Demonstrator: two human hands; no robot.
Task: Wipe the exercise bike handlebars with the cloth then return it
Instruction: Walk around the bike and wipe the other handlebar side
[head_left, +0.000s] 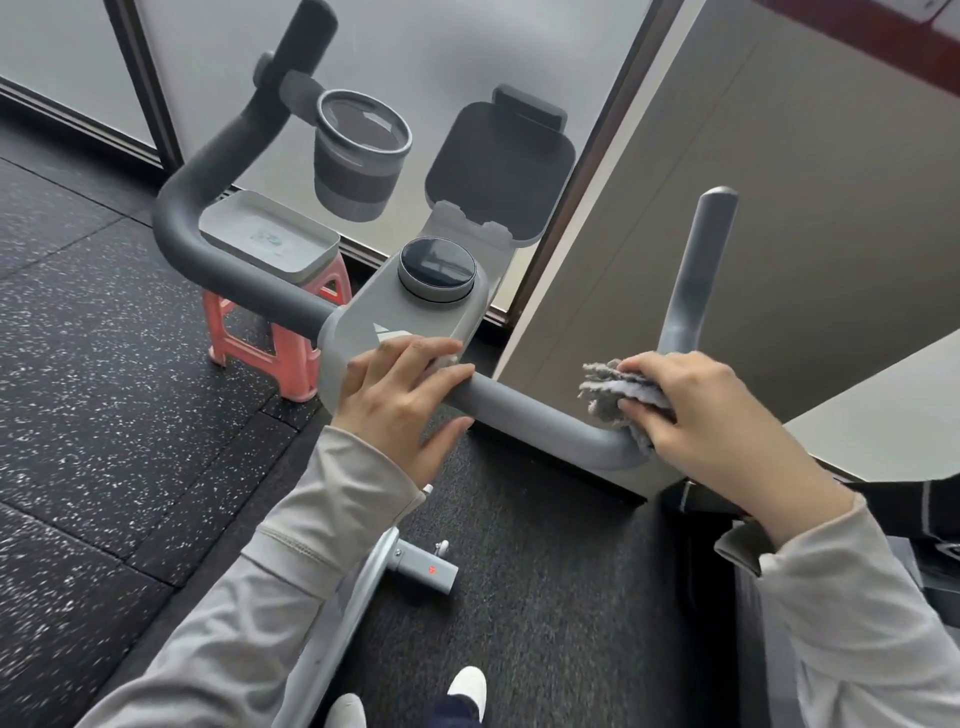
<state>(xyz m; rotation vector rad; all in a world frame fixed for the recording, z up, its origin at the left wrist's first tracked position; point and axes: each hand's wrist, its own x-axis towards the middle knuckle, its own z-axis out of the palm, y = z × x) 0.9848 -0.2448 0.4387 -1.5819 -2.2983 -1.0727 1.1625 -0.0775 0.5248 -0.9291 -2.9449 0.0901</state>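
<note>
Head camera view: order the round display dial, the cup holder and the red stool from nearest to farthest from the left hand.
From the left hand:
1. Round display dial, just above it on the console.
2. Red stool, left, on the floor.
3. Cup holder, up on the left handlebar.

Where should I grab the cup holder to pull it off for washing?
Take the cup holder around its dark lower band, from the open right side. Its left side joins the clamp on the left handlebar, and the band looks narrower than the flared rim.
</note>
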